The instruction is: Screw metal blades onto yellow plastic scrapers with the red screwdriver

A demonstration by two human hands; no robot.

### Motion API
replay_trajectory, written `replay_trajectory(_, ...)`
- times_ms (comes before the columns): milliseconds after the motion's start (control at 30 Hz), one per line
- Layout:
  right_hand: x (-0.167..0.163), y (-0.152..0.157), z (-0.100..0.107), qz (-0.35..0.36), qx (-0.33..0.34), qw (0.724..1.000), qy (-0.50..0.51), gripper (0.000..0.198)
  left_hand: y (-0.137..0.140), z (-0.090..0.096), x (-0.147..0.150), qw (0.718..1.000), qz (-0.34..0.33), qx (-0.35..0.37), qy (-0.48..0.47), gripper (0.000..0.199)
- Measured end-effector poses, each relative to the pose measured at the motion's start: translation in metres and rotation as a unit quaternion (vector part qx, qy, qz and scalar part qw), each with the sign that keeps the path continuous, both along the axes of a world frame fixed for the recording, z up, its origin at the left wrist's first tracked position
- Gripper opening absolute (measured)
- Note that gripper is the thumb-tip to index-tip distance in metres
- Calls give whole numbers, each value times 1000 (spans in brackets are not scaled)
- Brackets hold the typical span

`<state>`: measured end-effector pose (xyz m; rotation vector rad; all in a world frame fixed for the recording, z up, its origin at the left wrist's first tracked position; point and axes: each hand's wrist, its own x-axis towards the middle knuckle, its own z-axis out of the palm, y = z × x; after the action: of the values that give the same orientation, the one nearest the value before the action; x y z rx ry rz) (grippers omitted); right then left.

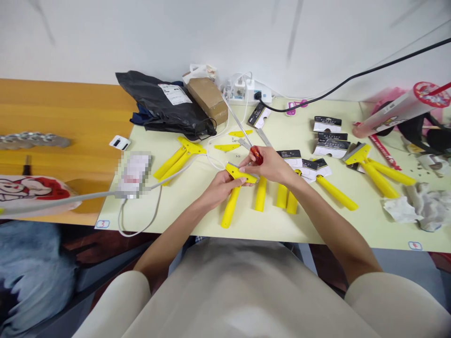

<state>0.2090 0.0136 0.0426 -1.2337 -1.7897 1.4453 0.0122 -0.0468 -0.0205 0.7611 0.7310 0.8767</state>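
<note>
Above the table (264, 225), left hand (217, 188) grips a yellow scraper (231, 204), right hand (270, 164) a screwdriver (256, 152), handle partly hidden.

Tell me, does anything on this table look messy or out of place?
Yes, mainly on the right: crumpled white paper lies near the front edge, with small dark specks scattered behind it, like litter among the work things. I see no obvious damage on the yellow scraper in the left hand.
</note>
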Motion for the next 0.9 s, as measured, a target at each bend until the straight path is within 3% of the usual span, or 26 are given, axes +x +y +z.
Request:
replay_trajectory(400, 12, -7, 26, -7, 7, 1000, 15, 47, -9, 18, 3, 998, 37, 42, 39, 43)
replay_trajectory(733, 14, -10, 39, -32, 52, 998, 0, 63, -2, 36, 0, 998, 11, 55, 42, 43)
replay_trajectory(900, 34, 4, 34, -118, 151, 980, -52, 58, 22, 59, -25, 986, 118, 96, 63, 36)
